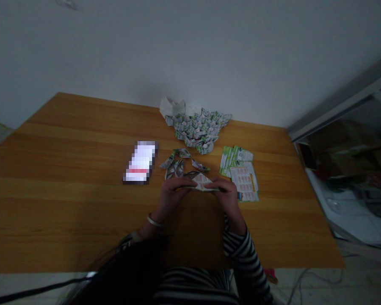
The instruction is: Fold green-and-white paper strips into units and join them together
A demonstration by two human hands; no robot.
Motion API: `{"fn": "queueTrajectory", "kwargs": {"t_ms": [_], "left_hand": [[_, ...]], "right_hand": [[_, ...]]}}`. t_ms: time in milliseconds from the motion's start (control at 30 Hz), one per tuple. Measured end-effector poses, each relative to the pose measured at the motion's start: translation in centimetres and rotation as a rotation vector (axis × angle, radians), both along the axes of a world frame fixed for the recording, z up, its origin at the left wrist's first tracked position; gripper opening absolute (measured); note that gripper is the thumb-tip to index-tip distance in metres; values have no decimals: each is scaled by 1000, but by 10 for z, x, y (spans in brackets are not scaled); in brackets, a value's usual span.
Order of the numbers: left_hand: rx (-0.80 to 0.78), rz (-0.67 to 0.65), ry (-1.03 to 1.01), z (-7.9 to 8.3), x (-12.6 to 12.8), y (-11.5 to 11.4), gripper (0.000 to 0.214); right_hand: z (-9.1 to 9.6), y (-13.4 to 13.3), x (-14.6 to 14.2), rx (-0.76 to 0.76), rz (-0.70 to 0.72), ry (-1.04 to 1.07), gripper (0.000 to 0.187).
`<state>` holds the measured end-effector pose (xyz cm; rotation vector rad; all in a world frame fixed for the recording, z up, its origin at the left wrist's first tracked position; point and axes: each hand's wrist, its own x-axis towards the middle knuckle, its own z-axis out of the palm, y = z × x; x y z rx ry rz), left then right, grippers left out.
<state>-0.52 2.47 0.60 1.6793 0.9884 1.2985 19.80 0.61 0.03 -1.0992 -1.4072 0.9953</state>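
Orange-printed folded paper (202, 182) lies crosswise, its long axis running side to side, pinched at either end by the nearly closed left grip (175, 196) and right grip (225, 195), equally near, over the wooden counter (66, 212)

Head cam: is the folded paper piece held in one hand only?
No, the left hand and the right hand both hold the folded printed paper, one at each end.

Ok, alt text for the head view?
The person's left hand and right hand hold a folded printed leaflet over a wooden table, near folded paper pieces, a heap of folded paper, flat leaflets and a pixelated phone.
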Motion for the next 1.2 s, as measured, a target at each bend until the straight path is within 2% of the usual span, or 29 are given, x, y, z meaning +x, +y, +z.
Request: {"fn": "queueTrajectory", "kwargs": {"t_ms": [133, 400, 533, 667, 767, 933, 1100, 1200], "left_hand": [[-50, 50, -46, 3, 4, -3, 8], [-309, 127, -136, 6, 12, -8, 7], [-480, 188, -222, 3, 18, -6, 18], [-605, 234, -399, -1, 25, -3, 26], [-669, 199, -520, -5, 26, -2, 34], [-687, 78, -562, -10, 23, -5, 40], [-672, 74, -545, -9, 22, -6, 48], [-605, 51, -440, -8, 20, -3, 45]], "right_hand": [[2, -1, -3, 16, -66, -1, 16], [13, -2, -11, -15, -189, 26, 7], [14, -1, -24, -104, -279, 85, 18], [7, 2, -40, -193, -408, 253, 30], [3, 5, -43, -206, -434, 351, 31], [4, 7, -39, -256, -385, 298, 31], [3, 5, -38, -248, -387, 264, 24], [0, 5, -36, -246, -381, 244, 21]]}}
